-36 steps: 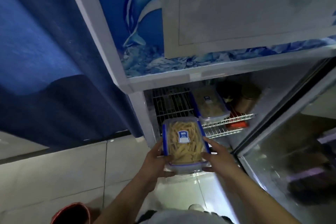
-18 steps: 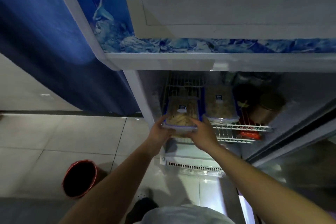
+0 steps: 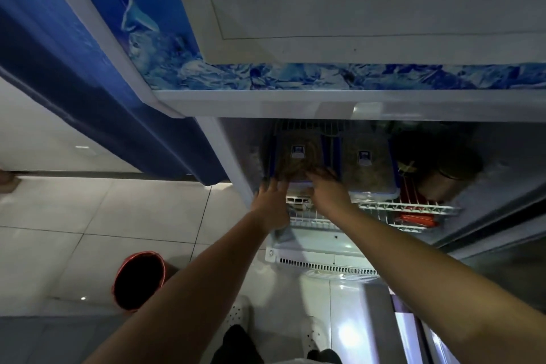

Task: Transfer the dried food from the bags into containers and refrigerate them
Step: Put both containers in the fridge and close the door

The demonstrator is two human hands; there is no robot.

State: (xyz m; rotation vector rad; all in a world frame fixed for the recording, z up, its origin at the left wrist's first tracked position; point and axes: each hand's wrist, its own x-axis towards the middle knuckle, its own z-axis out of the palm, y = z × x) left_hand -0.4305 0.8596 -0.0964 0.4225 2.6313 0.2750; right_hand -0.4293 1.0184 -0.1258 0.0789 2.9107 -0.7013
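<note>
A clear container of pale dried food (image 3: 297,158), with blue side clips and a small blue label, lies on the left of the fridge's wire shelf (image 3: 413,207). My left hand (image 3: 270,201) touches its near left corner with the fingers stretched forward. My right hand (image 3: 326,189) presses on its near end, fingers laid over the front of the lid. A second container of the same kind (image 3: 366,167) sits right beside it on the shelf. The fridge interior is dark, so the contents show poorly.
Dark round jars (image 3: 443,180) stand at the right of the shelf, and a red package (image 3: 417,218) lies on the shelf below. The open fridge door (image 3: 502,275) stands at my right. A red bin (image 3: 139,278) sits on the tiled floor by my left arm.
The container went from being held in front of the fridge to lying deep on the wire shelf beside the other one. Both hands followed it in and now touch only its near end.
</note>
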